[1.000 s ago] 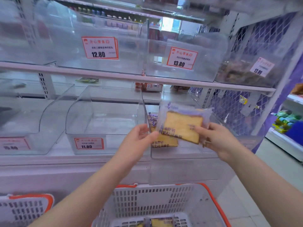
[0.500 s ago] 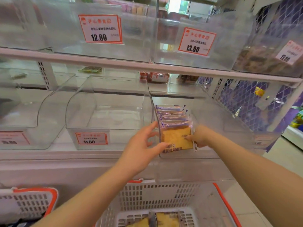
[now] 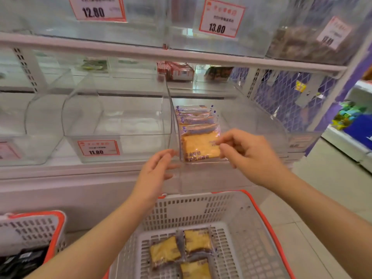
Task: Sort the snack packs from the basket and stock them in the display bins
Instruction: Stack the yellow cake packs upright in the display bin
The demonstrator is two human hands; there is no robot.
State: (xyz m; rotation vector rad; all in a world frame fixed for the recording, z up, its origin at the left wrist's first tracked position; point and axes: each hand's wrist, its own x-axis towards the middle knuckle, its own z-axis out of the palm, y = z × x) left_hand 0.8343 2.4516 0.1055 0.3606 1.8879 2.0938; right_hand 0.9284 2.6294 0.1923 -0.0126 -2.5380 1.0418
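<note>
A row of yellow cake snack packs [image 3: 198,147] stands in the clear display bin [image 3: 261,125] on the lower shelf. My right hand [image 3: 249,156] pinches the right edge of the front pack with thumb and index finger. Just left of that bin's front corner, my left hand [image 3: 156,172] has straight fingers touching the clear wall and holds nothing. Below, the white basket [image 3: 201,206] with an orange rim holds three more cake packs [image 3: 193,252].
The clear bin [image 3: 112,125] to the left bears an 11.80 price tag. Upper-shelf bins carry 12.80 and 13.80 tags. A second orange-rimmed basket [image 3: 32,230] with dark packs sits at the lower left. A mesh side panel [image 3: 281,93] closes off the right.
My right hand carried the cake pack down into the bin and set it at the front of the row. My left hand stayed by the bin's corner. The view tilted down toward the basket.
</note>
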